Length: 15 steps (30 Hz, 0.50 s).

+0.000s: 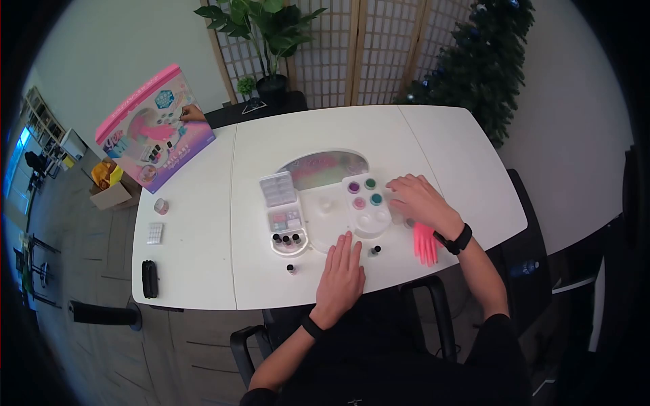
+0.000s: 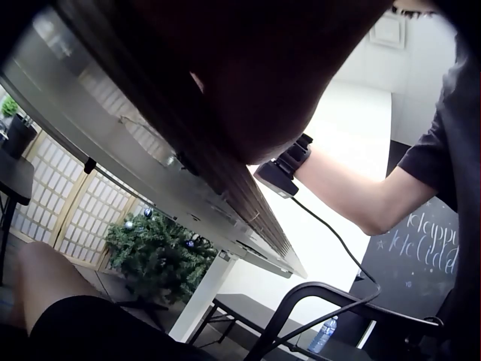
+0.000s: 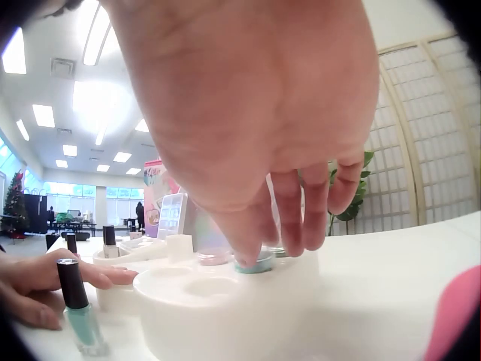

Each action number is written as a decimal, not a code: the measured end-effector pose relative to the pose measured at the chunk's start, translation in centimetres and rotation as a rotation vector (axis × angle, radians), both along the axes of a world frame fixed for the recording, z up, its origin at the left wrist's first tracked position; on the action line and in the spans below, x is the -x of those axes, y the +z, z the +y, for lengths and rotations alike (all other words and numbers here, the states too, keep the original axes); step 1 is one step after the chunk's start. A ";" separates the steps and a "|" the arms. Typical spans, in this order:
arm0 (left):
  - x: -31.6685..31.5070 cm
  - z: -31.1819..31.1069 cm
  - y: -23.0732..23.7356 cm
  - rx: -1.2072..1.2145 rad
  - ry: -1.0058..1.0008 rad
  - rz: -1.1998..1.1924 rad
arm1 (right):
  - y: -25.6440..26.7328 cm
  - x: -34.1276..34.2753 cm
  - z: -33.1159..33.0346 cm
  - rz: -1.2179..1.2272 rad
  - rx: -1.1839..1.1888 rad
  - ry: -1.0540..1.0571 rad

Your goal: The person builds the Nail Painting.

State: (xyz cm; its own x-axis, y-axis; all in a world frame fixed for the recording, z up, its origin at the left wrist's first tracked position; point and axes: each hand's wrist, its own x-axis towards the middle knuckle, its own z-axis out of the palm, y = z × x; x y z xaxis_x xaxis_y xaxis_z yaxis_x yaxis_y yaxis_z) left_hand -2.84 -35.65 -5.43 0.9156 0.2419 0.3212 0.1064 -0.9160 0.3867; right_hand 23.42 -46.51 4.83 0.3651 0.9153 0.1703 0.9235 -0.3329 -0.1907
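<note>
My left hand (image 1: 342, 274) rests with straight fingers at the front of the white nail-salon base (image 1: 318, 210). My right hand (image 1: 423, 199) is at the right side of the white round-welled holder (image 1: 372, 224), fingers extended. In the right wrist view its thumb overlaps the teal pot (image 3: 254, 263), and its other fingers reach down just behind. A pink pot (image 1: 359, 202), a purple pot (image 1: 354, 187) and a green pot (image 1: 370, 183) also sit in wells; the front wells are bare. A teal nail polish bottle (image 3: 83, 320) stands between the hands.
A pink plastic hand (image 1: 425, 245) lies below my right wrist. An open clear-lidded case (image 1: 279, 191) and several polish bottles (image 1: 286, 239) are on the left of the base. One more bottle (image 1: 291, 269) stands in front. The product box (image 1: 156, 128) stands at back left.
</note>
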 end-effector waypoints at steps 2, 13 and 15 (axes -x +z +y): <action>0.1 0.0 0.0 -0.007 0.003 -0.014 | -0.6 -0.5 -2.4 -0.011 0.109 -0.033; 0.0 -0.2 -0.2 -0.034 0.024 -0.006 | -1.9 0.7 -5.1 -0.063 0.265 -0.040; 0.0 -0.2 -0.1 -0.034 0.027 0.004 | -0.8 0.8 -5.0 -0.067 0.155 -0.038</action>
State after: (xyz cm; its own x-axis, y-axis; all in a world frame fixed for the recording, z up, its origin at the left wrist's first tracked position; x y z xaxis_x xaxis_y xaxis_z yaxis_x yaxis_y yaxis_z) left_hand -2.80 -35.83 -5.49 0.9103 0.2554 0.3258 0.1328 -0.9256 0.3546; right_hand 22.63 -51.49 4.05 0.3921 0.9184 0.0536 0.9188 -0.3880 -0.0728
